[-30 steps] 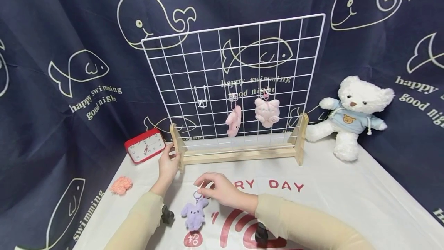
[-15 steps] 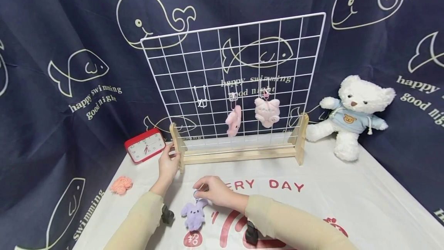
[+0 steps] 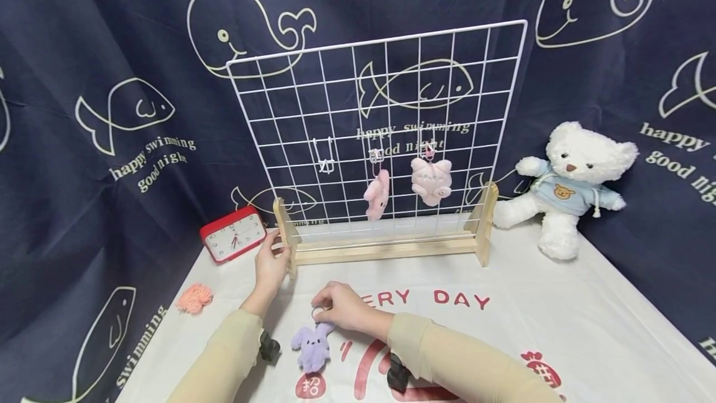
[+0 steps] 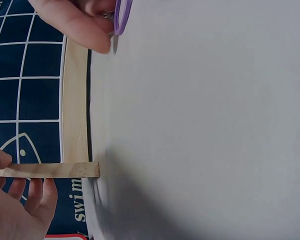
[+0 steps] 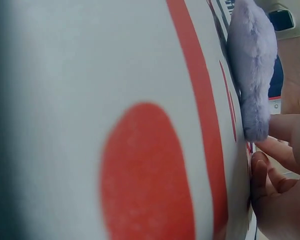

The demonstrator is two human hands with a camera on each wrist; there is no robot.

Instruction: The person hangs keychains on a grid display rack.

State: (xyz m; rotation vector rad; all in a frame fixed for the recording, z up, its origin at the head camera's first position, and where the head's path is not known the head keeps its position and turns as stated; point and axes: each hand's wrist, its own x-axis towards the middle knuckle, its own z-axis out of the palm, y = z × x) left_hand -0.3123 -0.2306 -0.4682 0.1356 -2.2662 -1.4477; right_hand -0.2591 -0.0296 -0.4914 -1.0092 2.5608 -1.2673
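In the head view, a purple plush rabbit keychain (image 3: 313,348) lies on the white cloth in front of the rack. My right hand (image 3: 347,308) pinches the keychain's ring, and its plush body (image 5: 252,70) shows beside the fingers in the right wrist view. In the left wrist view the purple ring (image 4: 122,17) and a metal clasp stick out from the right hand's fingers. My left hand (image 3: 272,266) grips the left wooden foot (image 4: 50,170) of the white wire grid rack (image 3: 386,73), thumb on one side and fingers on the other.
Two pink plush keychains, one sideways (image 3: 377,196) and one facing forward (image 3: 431,180), hang on the grid. Left of them hang white hooks (image 3: 326,165). A red clock (image 3: 235,236) and a pink yarn-like bundle (image 3: 194,298) are at left; a white teddy bear (image 3: 567,185) sits at right.
My right hand and forearm have shifted slightly left, the fingers closing in on the ring. The plush rabbit has barely moved, and my left hand stays on the wooden foot.
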